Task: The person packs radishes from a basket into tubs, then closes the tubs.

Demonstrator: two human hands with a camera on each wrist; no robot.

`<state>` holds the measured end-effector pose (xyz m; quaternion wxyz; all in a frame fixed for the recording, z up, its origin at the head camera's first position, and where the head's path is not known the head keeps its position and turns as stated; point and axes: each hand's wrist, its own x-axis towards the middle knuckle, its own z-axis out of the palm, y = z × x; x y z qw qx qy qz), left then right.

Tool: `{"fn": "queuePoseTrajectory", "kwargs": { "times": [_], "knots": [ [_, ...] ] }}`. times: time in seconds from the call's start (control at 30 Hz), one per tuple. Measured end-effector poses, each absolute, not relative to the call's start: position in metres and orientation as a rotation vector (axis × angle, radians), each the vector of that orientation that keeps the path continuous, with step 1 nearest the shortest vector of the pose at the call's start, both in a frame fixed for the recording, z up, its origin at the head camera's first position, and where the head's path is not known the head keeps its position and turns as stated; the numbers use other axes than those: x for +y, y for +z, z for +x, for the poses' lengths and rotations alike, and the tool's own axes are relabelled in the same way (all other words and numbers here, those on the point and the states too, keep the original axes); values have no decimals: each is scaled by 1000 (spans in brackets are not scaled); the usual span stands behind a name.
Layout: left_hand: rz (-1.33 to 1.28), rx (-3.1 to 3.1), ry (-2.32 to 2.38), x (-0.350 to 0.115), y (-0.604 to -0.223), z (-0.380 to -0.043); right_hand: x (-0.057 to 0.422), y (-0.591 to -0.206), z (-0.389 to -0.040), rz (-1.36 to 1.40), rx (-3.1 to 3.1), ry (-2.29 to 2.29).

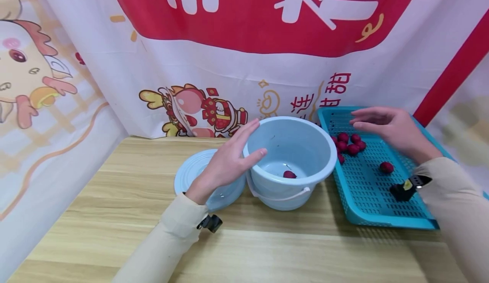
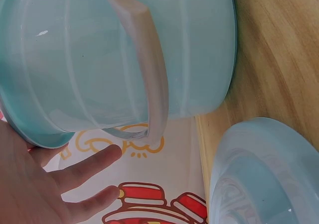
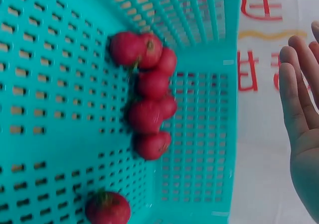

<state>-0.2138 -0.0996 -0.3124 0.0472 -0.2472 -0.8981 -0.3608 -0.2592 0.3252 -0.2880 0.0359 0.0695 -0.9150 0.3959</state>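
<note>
My empty right hand (image 1: 393, 130), fingers extended, is nearer the red fruits (image 1: 353, 149), which are roundish, no clear long axis, clustered just below its fingertips in the basket (image 1: 397, 221) at frame right; empty left hand (image 1: 231, 158), fingers spread, at bucket (image 1: 286, 143), centre.

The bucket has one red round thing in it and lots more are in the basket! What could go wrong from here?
The left hand is right at the rim of the bucket, so a bump might tip or slide it.

The red round things lie loose and bunched in the basket, so if the right hand picks one, others could roll.

One dropped on the way to the bucket might land on the table.
</note>
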Motion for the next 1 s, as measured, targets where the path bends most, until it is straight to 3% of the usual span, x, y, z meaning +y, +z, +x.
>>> {"fn": "queuePoseTrajectory", "kwargs": {
  "times": [0.37, 1.0],
  "knots": [
    [-746, -2744, -1097, -98, -313, -215, 356, -299, -265, 131, -2791, 1206],
    [-722, -2755, -1105, -98, -314, -214, 345, -329, -278, 144, -3103, 1210]
  ]
}}
